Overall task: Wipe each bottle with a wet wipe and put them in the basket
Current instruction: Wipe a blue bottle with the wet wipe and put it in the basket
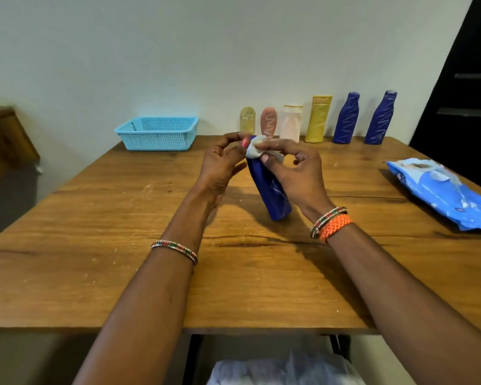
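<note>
- Blue bottle [270, 190] standing tilted on table [95, 245], mid-scene, bottom end on the wood, top leaning far + left.
- Left hand [220, 165] at bottle's top, left side; fingers curled round the neck, thumb w/ pink nail by the top. Holding bottle.
- Right hand [295, 173] on bottle's right side, fingers pinching a small white wet wipe [254, 150] against the top of bottle. Tight pinch on wipe.
- Wipe bunched up, touching bottle's top, between both hands.
- Beaded bangle [175, 250] on left wrist; beaded bangle + orange band [335, 226] on right wrist.
- Light blue basket [157, 132] at far left of table, by wall. Can't tell if anything inside.
- Row of 6 more bottles at far edge, upright, by wall. L to R: small yellow-clear bottle [247, 120], pink bottle [268, 122], pale white bottle [290, 123], yellow bottle [318, 119], then 2 dark blue bottles [346, 118] side by side. White scribble marks on most.
- Blue wipes pack [439, 190] lying flat at right side of table, flap open, well apart from hands.
- White plastic bag [283, 368] under near edge of table, blurry.
</note>
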